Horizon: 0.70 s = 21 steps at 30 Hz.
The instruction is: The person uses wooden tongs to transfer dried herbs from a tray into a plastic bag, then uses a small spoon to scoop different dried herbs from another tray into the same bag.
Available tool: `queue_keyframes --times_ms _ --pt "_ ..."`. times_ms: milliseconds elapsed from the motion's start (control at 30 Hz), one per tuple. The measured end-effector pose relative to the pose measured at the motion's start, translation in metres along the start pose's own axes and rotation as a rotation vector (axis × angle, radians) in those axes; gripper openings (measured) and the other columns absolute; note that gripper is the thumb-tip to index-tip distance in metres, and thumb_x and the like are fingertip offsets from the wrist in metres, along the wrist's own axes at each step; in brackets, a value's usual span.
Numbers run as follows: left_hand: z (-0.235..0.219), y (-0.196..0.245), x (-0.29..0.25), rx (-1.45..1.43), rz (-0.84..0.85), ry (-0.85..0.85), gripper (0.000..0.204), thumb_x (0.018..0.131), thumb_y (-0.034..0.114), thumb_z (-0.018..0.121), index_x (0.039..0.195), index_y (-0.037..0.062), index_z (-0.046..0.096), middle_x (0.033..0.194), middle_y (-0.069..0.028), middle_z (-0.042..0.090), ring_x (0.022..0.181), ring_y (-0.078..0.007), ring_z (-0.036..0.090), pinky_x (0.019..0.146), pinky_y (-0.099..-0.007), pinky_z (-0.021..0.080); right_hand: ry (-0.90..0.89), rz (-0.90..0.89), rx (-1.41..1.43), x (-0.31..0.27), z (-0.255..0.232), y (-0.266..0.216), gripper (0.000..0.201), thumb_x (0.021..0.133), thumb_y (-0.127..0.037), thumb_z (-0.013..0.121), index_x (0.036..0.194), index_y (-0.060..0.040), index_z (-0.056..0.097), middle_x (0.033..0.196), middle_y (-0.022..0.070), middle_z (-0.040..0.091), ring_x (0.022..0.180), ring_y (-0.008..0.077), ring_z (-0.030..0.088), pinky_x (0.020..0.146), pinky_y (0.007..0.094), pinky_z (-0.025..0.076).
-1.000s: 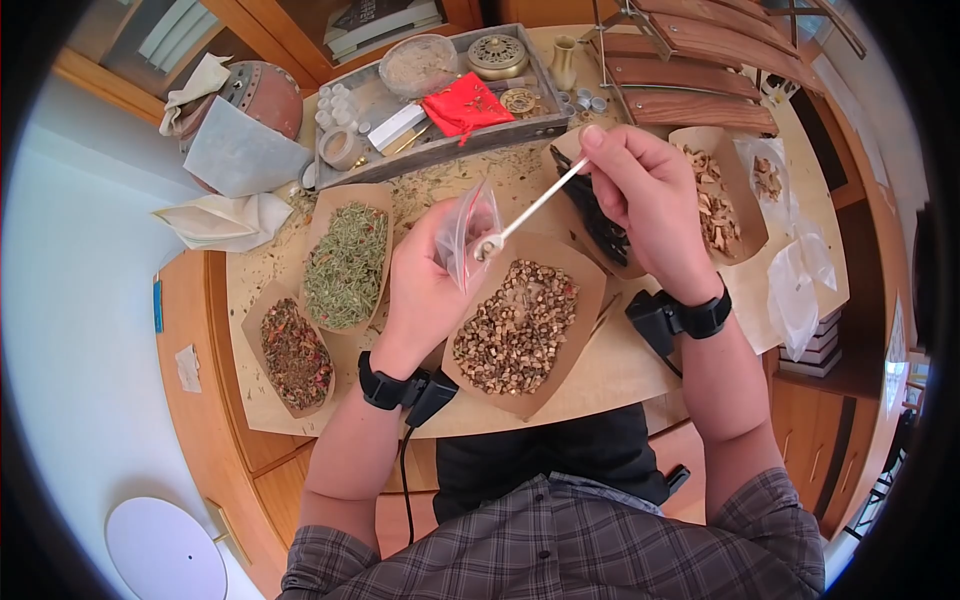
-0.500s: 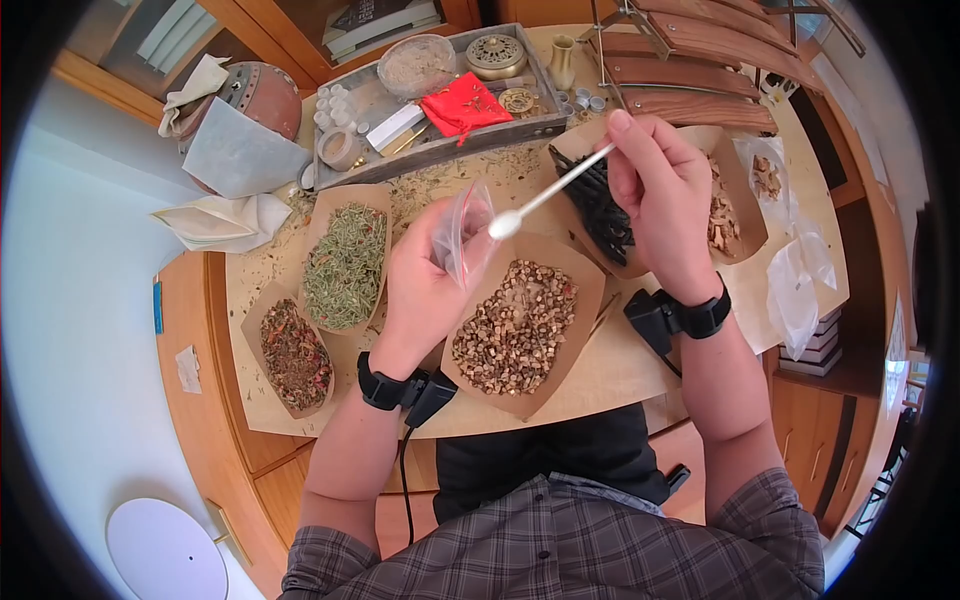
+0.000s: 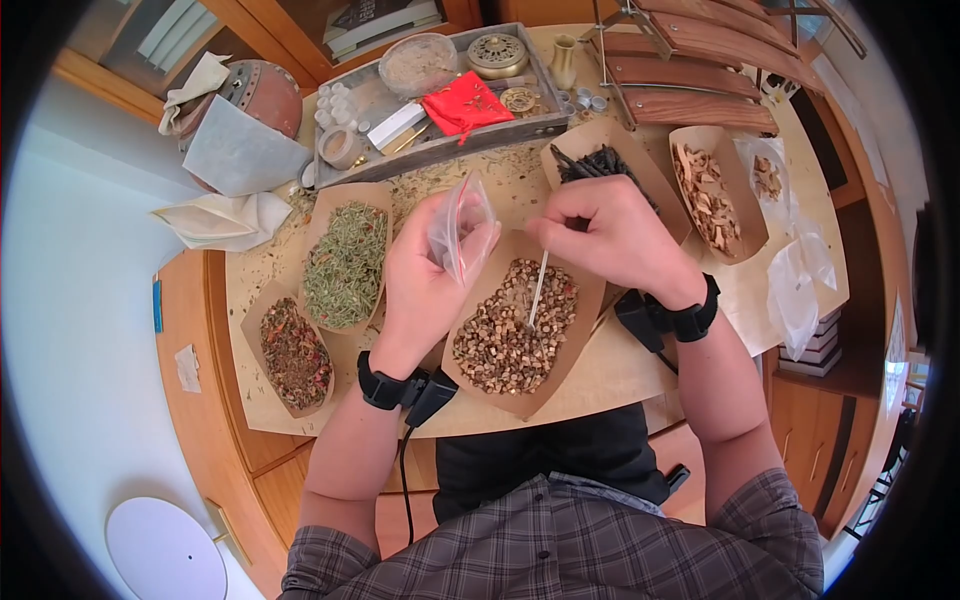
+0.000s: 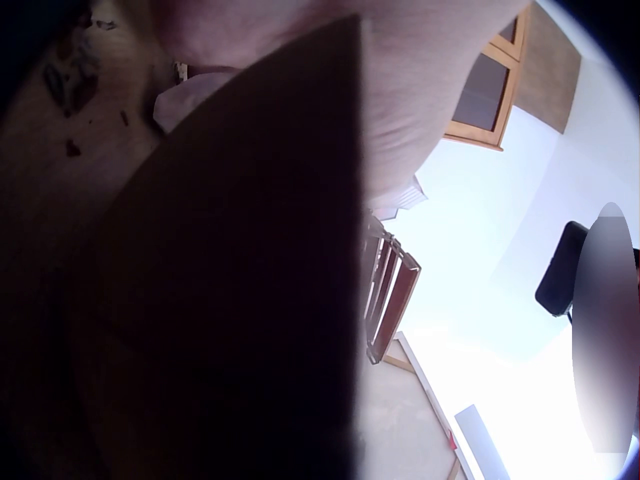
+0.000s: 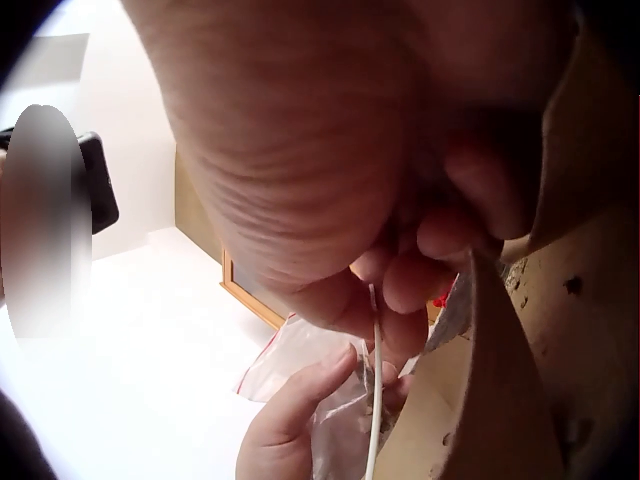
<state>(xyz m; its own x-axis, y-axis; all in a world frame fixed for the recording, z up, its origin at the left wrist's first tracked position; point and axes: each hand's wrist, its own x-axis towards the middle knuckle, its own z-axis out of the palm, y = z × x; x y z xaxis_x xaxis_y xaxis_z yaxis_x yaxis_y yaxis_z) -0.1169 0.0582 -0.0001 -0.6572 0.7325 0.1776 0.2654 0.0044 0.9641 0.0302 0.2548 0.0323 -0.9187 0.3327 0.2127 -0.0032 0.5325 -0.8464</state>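
My left hand (image 3: 412, 275) holds a small clear zip bag (image 3: 462, 235) with a red line along its top; its mouth stands open. In the head view, my right hand (image 3: 620, 235) pinches the upper end of a thin white spoon (image 3: 541, 285). The spoon points down, its bowl sunk among the chopped brown dried pieces (image 3: 490, 350) in a paper tray (image 3: 585, 285). From the right wrist view, the spoon's handle (image 5: 376, 400) runs down from between thumb and fingers, in front of the bag (image 5: 335, 435).
Trays of green dried herb (image 3: 347, 265), mixed reddish petals (image 3: 295, 350), dark sticks (image 3: 600, 165) and pale slices (image 3: 708, 195) surround the hands. Behind them is a grey wooden box (image 3: 375, 172) with a red pouch (image 3: 466, 105). A slatted wooden rack (image 3: 690, 75) stands back right.
The spoon held brown pieces at the bag's mouth, then was tipped over there. The right hand has since swung left and lowered it into the tray. The left hand has barely moved.
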Motion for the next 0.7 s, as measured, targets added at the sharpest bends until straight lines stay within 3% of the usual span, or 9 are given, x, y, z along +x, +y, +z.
queue_keyframes --times_ms 33,100,267,333,500,700 --pt "-0.001 0.001 0.0 0.016 -0.01 -0.021 0.046 0.103 0.009 0.084 0.144 0.0009 0.065 0.128 -0.004 0.075 0.114 -0.0114 0.071 0.1 -0.0308 0.058 0.0 0.0 0.0 0.0 -0.001 -0.001 0.032 0.098 -0.019 0.077 0.078 0.004 0.068 0.062 0.0137 0.056 0.056 0.0194 0.05 0.058 0.0389 0.047" --pt "-0.001 0.001 0.0 0.014 -0.014 -0.019 0.045 0.103 0.009 0.084 0.143 0.0009 0.066 0.127 -0.0037 0.075 0.113 -0.0111 0.07 0.1 -0.0305 0.058 -0.104 0.088 -0.034 0.0 -0.003 -0.003 0.035 0.099 -0.021 0.078 0.077 0.0043 0.069 0.06 0.0149 0.054 0.054 0.0194 0.047 0.057 0.0393 0.045" --pt "0.0 0.002 0.0 0.027 -0.017 -0.023 0.044 0.103 0.01 0.084 0.142 0.0012 0.067 0.126 -0.0032 0.075 0.112 -0.0107 0.07 0.099 -0.0303 0.058 -0.13 0.156 0.022 -0.001 -0.005 -0.004 0.037 0.101 -0.024 0.079 0.078 0.0043 0.069 0.06 0.0139 0.053 0.055 0.0173 0.044 0.056 0.0379 0.044" --pt "0.001 0.001 0.001 0.038 0.019 0.003 0.039 0.102 0.009 0.084 0.138 0.0052 0.069 0.111 -0.001 0.075 0.097 -0.0078 0.07 0.088 -0.0279 0.058 -0.133 0.169 0.042 0.0 -0.006 -0.004 0.038 0.101 -0.024 0.079 0.078 0.0042 0.069 0.06 0.0127 0.052 0.056 0.0158 0.043 0.056 0.0371 0.043" --pt "0.001 0.002 0.001 0.019 0.015 -0.002 0.039 0.102 0.009 0.083 0.138 0.0054 0.069 0.111 -0.0009 0.075 0.097 -0.0075 0.069 0.089 -0.0277 0.058 -0.148 0.234 0.175 0.0 -0.007 -0.004 0.039 0.103 -0.025 0.079 0.077 0.0028 0.069 0.061 0.0012 0.052 0.061 0.0072 0.043 0.056 0.0332 0.04" --pt "0.002 0.0 0.001 -0.013 0.013 -0.007 0.039 0.102 0.009 0.083 0.139 0.0057 0.069 0.111 -0.0003 0.075 0.097 -0.0071 0.069 0.089 -0.0273 0.058 -0.123 0.245 0.304 0.0 -0.011 -0.004 0.038 0.105 -0.026 0.079 0.078 -0.0004 0.072 0.064 -0.0051 0.054 0.063 0.0045 0.043 0.056 0.029 0.036"
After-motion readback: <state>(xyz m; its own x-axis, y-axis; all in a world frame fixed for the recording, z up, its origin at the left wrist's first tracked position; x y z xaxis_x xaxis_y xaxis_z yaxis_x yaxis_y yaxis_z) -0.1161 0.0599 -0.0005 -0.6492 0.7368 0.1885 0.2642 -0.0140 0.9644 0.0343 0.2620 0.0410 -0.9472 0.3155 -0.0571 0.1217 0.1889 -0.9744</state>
